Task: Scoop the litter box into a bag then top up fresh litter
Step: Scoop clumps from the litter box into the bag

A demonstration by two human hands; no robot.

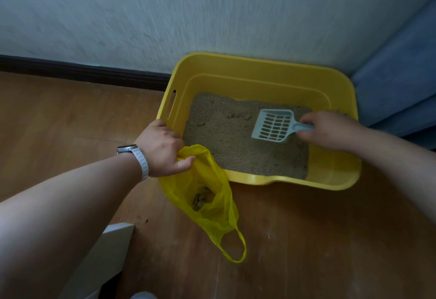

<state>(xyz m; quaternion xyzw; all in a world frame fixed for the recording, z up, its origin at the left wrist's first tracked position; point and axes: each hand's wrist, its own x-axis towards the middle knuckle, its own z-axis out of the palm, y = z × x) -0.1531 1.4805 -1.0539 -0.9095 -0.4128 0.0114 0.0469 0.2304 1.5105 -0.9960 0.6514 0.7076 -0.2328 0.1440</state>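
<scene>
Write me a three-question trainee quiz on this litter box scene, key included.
1. True or false: the scoop in the right hand carries clumps.
2. The left hand holds: A) a yellow bag B) a brush C) a spare scoop.
3. Fill in: the litter box stands against the ____.
Key: 1 false; 2 A; 3 wall.

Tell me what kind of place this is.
Most likely a corner of a room in a home: a yellow litter box sits on a wood-look floor against a textured wall with a dark baseboard.
</scene>
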